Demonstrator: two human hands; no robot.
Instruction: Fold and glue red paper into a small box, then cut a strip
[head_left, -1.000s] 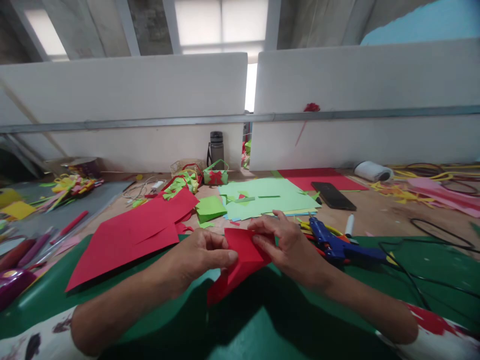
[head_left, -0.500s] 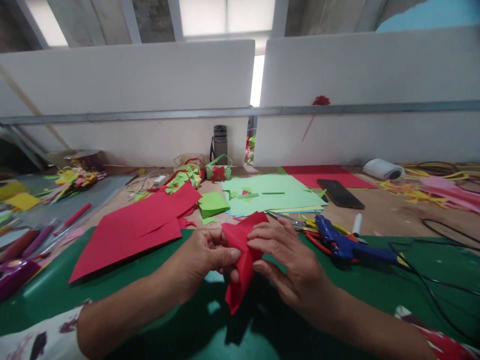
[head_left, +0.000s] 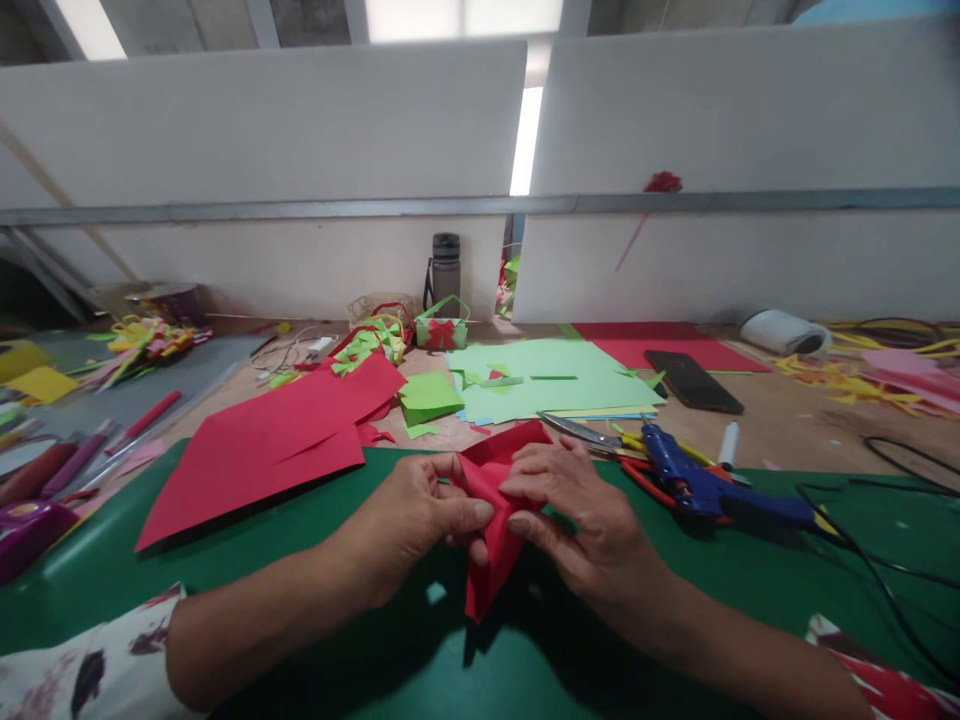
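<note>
A folded piece of red paper [head_left: 489,575] is held up between my two hands, above the green mat [head_left: 300,590]. My left hand [head_left: 420,515] pinches its left side, thumb in front and fingers behind. On the other side my right hand [head_left: 577,510] grips the paper with thumb and fingertips, its fingers bent over the right edge. The paper has creases, an upper corner pointing right and a narrow point hanging down. The fingers cover part of its folds. To the left lie larger red paper sheets [head_left: 262,440], and behind the hands is a small green paper piece [head_left: 430,397].
A blue glue gun [head_left: 697,490] with a black cord rests at right beside scissors [head_left: 581,432] and pliers [head_left: 634,470]. Behind are light green sheets [head_left: 540,395], a phone [head_left: 694,380], a small green paper basket [head_left: 442,333] and a bottle [head_left: 445,275]. Pens and a purple tool [head_left: 30,535] lie left.
The view has tilted slightly down and shifted. The red paper has turned a little and its front face shows wider between my fingers. Both hands keep their hold on it.
</note>
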